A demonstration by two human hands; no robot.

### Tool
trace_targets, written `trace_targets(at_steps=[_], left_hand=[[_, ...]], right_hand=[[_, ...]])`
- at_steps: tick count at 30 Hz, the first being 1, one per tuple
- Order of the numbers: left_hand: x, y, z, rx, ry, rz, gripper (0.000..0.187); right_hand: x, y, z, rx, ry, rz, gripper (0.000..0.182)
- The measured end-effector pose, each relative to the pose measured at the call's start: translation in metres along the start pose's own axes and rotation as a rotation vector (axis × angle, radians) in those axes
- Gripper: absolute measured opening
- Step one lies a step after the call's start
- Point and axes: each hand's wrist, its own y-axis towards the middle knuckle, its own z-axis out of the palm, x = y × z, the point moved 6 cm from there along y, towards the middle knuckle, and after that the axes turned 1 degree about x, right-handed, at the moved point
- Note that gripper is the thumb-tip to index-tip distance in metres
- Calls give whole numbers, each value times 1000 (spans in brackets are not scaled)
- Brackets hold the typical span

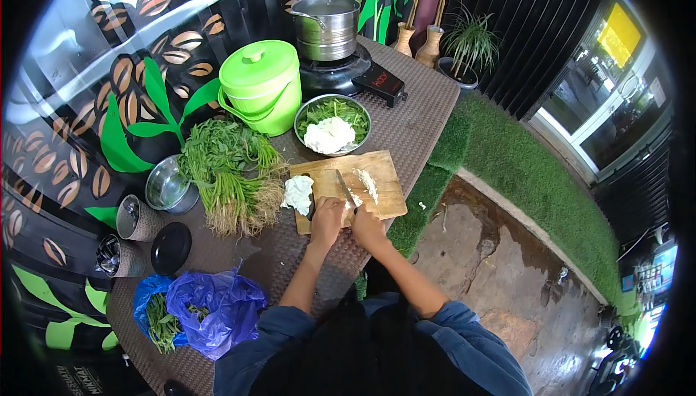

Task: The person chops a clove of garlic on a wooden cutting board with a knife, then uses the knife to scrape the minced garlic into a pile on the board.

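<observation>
Blue sleeves (464, 331) nearest, bare forearms reaching over the bench (250, 258). Hands close together, not touching as far as shown. Right hand (367, 229) is clamped on the knife (346, 188), blade angled away over the wooden board (389, 193). Left hand (328, 216) has fingers bent down beside the blade, near a small white piece (354, 199); can't tell if it pinches it.

White stuff being cut sits on the board: chopped bits (367, 184) right of the blade, bigger white lump (298, 194) at the left edge, partly over it.

To cut well, judging from this: left fingertips tucked back, knuckles guiding the blade, short even strokes, tip low. Soft-looking stuff, so press lightly or it may smear. Board is slanted and close to the bench side, so keep it steady; keep bits off its edge.

Plastic bags (217, 309) with leaves at near left. Rooted greens (235, 171) left of the board, metal bowl (172, 184) beside them. Beyond the board, second bowl (369, 129) with cut leaves (346, 110) and white mound (330, 135). Green bucket (264, 92) behind, then pot (328, 30) on the stove (326, 79). Potted plant (471, 41) and glass door (609, 84) farthest.
</observation>
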Motion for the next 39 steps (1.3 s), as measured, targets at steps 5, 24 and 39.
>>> trace_targets(at_steps=[5, 24, 39], left_hand=[[8, 4, 1, -37, -115, -65, 16], [30, 1, 10, -103, -280, -216, 35], [38, -2, 16, -107, -441, -277, 32]], right_hand=[[5, -1, 2, -50, 5, 47, 36], [10, -4, -1, -9, -16, 46, 30], [9, 3, 8, -124, -42, -19, 29]])
